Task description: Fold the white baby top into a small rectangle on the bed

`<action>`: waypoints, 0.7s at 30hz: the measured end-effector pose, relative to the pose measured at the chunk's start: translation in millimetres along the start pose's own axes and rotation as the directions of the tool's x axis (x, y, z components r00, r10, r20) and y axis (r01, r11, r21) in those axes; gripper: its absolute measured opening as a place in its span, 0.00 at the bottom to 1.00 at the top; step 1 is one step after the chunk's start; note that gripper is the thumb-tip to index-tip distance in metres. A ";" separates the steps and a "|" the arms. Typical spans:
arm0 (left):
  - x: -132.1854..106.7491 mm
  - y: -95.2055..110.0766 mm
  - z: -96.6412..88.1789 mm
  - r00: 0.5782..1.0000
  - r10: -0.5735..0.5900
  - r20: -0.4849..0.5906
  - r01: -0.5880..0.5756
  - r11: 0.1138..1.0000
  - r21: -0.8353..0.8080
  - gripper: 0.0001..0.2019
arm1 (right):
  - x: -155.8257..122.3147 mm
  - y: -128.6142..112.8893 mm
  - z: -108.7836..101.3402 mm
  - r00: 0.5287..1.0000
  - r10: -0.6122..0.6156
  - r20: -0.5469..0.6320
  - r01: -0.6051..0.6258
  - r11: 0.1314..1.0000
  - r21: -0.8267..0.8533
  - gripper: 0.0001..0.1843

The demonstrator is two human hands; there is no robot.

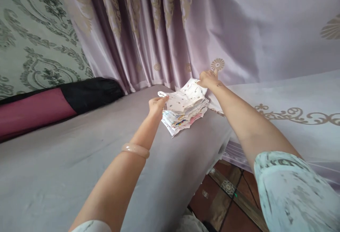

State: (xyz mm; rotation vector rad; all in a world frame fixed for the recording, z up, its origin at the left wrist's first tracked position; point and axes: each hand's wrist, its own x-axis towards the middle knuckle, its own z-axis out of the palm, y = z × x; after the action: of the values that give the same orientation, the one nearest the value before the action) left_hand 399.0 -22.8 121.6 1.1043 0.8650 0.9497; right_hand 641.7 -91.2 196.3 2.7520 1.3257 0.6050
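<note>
A stack of folded cloth garments point(183, 124), mostly white with bits of colour along the edges, sits near the corner of the grey bed surface. On top lies a white strappy top point(180, 99) with a small scattered print; a loop like a shoulder strap shows at its left corner. My left hand point(158, 105) pinches that left edge between thumb and fingers. At the far right corner, my right hand point(208, 79) has its fingers closed on the same top. Part of the right fingertips is hidden. A pale bangle point(135, 150) circles my left wrist.
The grey-covered bed point(87, 161) spreads to the left, with a long maroon and black bag point(66, 102) along its far side. Lilac patterned curtains point(143, 30) hang close behind the stack. Beyond the bed's right edge is a brown tiled floor point(212, 196).
</note>
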 end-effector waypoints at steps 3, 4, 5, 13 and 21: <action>2.5 -12.0 6.0 0.999 -0.045 0.011 0.045 0.998 -0.051 0.15 | 4.8 3.4 11.9 1.000 -0.021 -0.015 0.021 0.999 -0.036 0.19; 2.6 -15.7 7.0 0.998 -0.061 0.014 0.062 0.996 -0.064 0.15 | 6.0 4.2 15.2 0.999 -0.029 -0.015 0.028 0.998 -0.048 0.19; 2.4 -19.2 7.6 0.997 -0.073 0.016 0.074 0.995 -0.072 0.14 | 7.0 4.7 18.1 0.999 -0.036 -0.018 0.034 0.998 -0.060 0.19; -1.4 -37.4 4.7 0.998 -0.044 -0.043 0.044 0.999 -0.019 0.12 | 7.9 6.9 32.9 0.995 -0.077 -0.057 0.073 0.995 -0.067 0.17; 8.6 -60.8 -0.3 0.997 0.046 -0.055 -0.026 0.950 0.312 0.13 | 3.6 10.3 45.2 0.997 -0.072 -0.036 0.071 0.997 -0.027 0.18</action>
State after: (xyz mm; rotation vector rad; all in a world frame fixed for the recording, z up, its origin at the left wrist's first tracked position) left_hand 412.9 -25.0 61.8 1.3698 1.0746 0.9003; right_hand 667.5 -88.7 157.7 2.6724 1.4064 0.6667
